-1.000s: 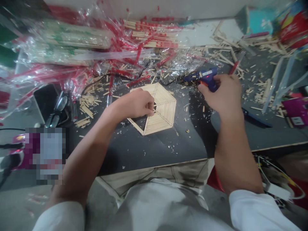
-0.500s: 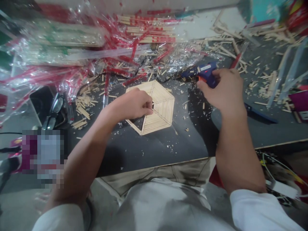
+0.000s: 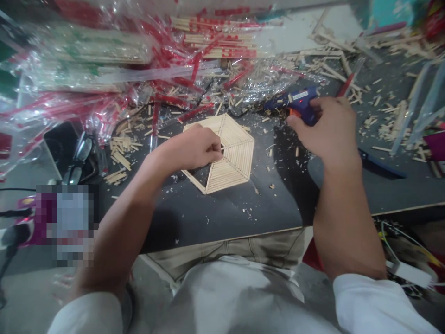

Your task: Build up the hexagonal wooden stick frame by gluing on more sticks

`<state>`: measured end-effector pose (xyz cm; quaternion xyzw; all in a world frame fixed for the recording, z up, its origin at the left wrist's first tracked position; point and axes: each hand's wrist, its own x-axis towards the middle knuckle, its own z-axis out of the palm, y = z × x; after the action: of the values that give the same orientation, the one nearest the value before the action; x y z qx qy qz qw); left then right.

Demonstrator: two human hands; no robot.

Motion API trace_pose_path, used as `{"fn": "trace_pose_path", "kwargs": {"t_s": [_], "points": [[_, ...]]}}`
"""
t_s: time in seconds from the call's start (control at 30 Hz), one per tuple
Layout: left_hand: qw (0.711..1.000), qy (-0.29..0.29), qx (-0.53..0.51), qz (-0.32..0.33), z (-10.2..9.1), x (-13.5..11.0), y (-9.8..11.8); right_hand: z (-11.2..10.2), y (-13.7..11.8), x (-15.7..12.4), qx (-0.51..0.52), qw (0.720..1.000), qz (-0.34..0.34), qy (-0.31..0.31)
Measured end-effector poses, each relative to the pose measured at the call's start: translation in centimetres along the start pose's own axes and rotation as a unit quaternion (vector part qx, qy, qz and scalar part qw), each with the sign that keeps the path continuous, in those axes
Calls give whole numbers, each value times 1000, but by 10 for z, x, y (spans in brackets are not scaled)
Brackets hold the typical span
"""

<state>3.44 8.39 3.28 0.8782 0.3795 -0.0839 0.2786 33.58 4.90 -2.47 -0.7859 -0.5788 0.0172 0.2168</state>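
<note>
A flat hexagon of glued wooden sticks (image 3: 232,157) lies on the dark table (image 3: 222,213). My left hand (image 3: 193,148) rests on its left half, fingers curled and pinched at the centre of the hexagon; what they pinch is too small to name. My right hand (image 3: 328,130) is closed round the grip of a blue hot glue gun (image 3: 295,103) with an orange trigger, held just right of the hexagon, nozzle pointing left.
Crumpled clear and red plastic wrappers (image 3: 104,79) with packs of sticks cover the back left. Loose stick offcuts (image 3: 120,155) litter the table. Folded glasses (image 3: 81,153) lie on a dark phone at left. Blue-handled cutters (image 3: 380,167) lie at right. The table's front edge runs near my lap.
Both hands have stayed almost in place; my right hand with the glue gun has shifted slightly. The hexagon has not moved.
</note>
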Motion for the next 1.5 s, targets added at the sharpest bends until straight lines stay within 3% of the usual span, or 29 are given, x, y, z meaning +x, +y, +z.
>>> {"fn": "trace_pose_path", "kwargs": {"t_s": [0.37,0.73,1.07,1.5], "points": [[999,3,-9,46,5,1,-3,3,3,2,-29,1000,3,-9],[997,33,10,62,9,3,-5,-9,-15,-1,-32,998,32,-42],[999,-7,35,16,5,5,3,-15,-22,-1,-36,995,51,-75],[1000,-14,22,-17,3,6,7,-3,-9,-2,-34,999,15,-40]]}}
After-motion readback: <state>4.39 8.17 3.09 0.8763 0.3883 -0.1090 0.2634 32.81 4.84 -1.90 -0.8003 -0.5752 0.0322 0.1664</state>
